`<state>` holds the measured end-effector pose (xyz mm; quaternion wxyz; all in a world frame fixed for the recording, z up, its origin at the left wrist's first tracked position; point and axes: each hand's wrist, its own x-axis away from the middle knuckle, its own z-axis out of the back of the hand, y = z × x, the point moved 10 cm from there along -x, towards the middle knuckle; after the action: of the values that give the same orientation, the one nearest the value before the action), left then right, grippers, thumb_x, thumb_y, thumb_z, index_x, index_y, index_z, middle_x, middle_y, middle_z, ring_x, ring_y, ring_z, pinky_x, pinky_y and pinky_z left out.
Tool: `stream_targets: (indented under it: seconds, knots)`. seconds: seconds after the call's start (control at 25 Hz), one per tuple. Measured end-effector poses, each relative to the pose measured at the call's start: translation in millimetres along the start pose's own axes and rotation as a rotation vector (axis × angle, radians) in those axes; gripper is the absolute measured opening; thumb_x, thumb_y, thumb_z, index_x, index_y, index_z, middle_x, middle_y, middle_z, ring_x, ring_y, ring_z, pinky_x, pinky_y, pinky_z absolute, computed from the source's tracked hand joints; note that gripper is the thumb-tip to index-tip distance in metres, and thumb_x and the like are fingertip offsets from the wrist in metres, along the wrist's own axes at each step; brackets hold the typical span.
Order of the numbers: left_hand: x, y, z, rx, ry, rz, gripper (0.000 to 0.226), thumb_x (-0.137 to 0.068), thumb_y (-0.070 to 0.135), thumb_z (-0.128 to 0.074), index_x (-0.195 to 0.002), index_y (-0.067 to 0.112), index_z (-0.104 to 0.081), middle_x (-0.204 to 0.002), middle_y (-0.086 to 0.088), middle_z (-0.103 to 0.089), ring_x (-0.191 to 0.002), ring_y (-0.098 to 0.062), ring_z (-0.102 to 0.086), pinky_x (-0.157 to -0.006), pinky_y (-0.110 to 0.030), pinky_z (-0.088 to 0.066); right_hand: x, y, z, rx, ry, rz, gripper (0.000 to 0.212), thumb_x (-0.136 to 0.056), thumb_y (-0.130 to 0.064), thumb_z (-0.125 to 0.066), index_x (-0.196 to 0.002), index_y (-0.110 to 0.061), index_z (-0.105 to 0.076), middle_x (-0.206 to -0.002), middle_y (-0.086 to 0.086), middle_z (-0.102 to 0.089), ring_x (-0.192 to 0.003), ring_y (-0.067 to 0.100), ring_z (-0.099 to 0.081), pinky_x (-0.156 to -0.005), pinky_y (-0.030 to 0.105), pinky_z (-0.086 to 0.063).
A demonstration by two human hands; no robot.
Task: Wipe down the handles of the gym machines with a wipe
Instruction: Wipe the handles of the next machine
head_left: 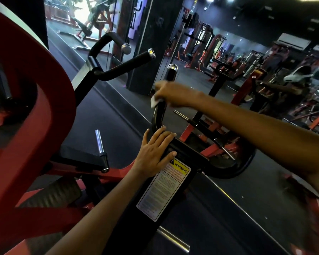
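My right hand is wrapped around the upright black handle of the machine, fingers curled round it with the white wipe pinched between palm and bar. A crumpled corner of the wipe sticks out below my fist on the left side. The handle's chrome end cap shows just above my knuckles; below my fist the bar bends down toward the frame.

My left hand lies flat on the black arm of the machine, fingers straight and slightly spread, thumb out to the left, holding nothing. Its fingertips reach the curve where the handle bar joins the arm. Just beside my little finger is the top of a warning label, white with a yellow header, stuck down the length of the black post.

To the left, well apart from my hands, a second handle angles up with its own chrome cap, and a looped black grip rises behind it. A short chrome peg stands on a black bracket near my left wrist. Thick red frame tubing fills the left edge. A mirror ahead reflects rows of red machines.
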<state>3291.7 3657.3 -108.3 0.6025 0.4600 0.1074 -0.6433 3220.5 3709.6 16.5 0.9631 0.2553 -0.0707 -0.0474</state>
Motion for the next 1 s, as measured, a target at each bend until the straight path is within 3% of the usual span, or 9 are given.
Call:
stream_targets:
  seconds: [0.12,0.28,0.36,0.56,0.68,0.8,0.92,1.0]
  knots:
    - [0,2,0,0.01,0.015,-0.004,0.056,-0.098,0.053,-0.019,-0.14,0.02,-0.036,-0.139,-0.001,-0.048,-0.142,-0.019,-0.024,-0.115,-0.058,-0.007,-4,25,0,-0.014,0.073,-0.071,0.028,-0.089,-0.007,-0.055,-0.116,-0.006,-0.06,-0.115,0.012,-0.053,-0.104,0.023,-0.051,-0.087,0.032,-0.045]
    - [0,1,1,0.022,0.047,-0.012,0.056,-0.098,0.052,-0.022,-0.138,0.018,-0.039,-0.137,-0.002,-0.048,-0.139,-0.019,-0.028,-0.117,-0.044,-0.004,15,-65,-44,-0.059,-0.109,0.259,0.03,-0.092,-0.01,-0.053,-0.121,-0.01,-0.059,-0.128,0.007,-0.053,-0.117,0.017,-0.051,-0.1,0.025,-0.039]
    - [0,1,2,0.014,0.052,-0.021,0.052,-0.098,0.05,-0.024,-0.138,0.019,-0.038,-0.137,-0.001,-0.049,-0.14,-0.018,-0.027,-0.117,-0.049,-0.009,12,-56,-39,-0.018,-0.083,0.307,0.034,-0.091,-0.003,-0.052,-0.124,-0.01,-0.058,-0.133,0.006,-0.053,-0.124,0.017,-0.048,-0.105,0.027,-0.033]
    - [0,-1,0,0.021,0.037,-0.02,0.051,-0.099,0.051,-0.02,-0.139,0.023,-0.035,-0.137,0.001,-0.049,-0.141,-0.017,-0.025,-0.115,-0.058,-0.01,-9,53,11,-0.137,0.069,-0.029,0.031,-0.088,0.003,-0.051,-0.116,-0.002,-0.063,-0.124,0.015,-0.06,-0.117,0.027,-0.055,-0.104,0.039,-0.04]
    - [1,-1,-1,0.022,0.019,-0.015,0.052,-0.099,0.051,-0.02,-0.14,0.023,-0.034,-0.139,0.002,-0.047,-0.142,-0.015,-0.023,-0.115,-0.059,-0.01,-14,76,25,-0.035,0.158,-0.065,0.035,-0.086,0.007,-0.053,-0.116,-0.005,-0.064,-0.121,0.01,-0.063,-0.119,0.026,-0.052,-0.096,0.039,-0.045]
    - [0,-1,0,0.02,0.006,-0.02,0.051,-0.098,0.049,-0.023,-0.14,0.022,-0.034,-0.139,0.002,-0.047,-0.142,-0.015,-0.022,-0.115,-0.059,-0.009,-16,103,30,0.019,0.258,-0.233,0.031,-0.089,0.004,-0.049,-0.113,-0.006,-0.066,-0.118,0.011,-0.064,-0.108,0.026,-0.052,-0.086,0.036,-0.046]
    - [0,-1,-1,0.032,0.013,-0.022,0.05,-0.098,0.047,-0.027,-0.14,0.022,-0.035,-0.138,0.001,-0.047,-0.142,-0.016,-0.022,-0.116,-0.057,-0.011,-16,95,20,-0.191,0.368,-0.348,0.02,-0.089,-0.004,-0.052,-0.101,-0.004,-0.068,-0.109,0.013,-0.063,-0.101,0.025,-0.057,-0.092,0.037,-0.045]
    - [0,-1,-2,0.041,0.013,-0.016,0.051,-0.098,0.048,-0.027,-0.14,0.021,-0.035,-0.139,0.001,-0.047,-0.143,-0.017,-0.022,-0.116,-0.056,-0.013,-13,94,13,-0.212,0.379,-0.423,0.014,-0.087,-0.002,-0.053,-0.094,0.0,-0.065,-0.096,0.013,-0.058,-0.093,0.025,-0.057,-0.087,0.037,-0.048]
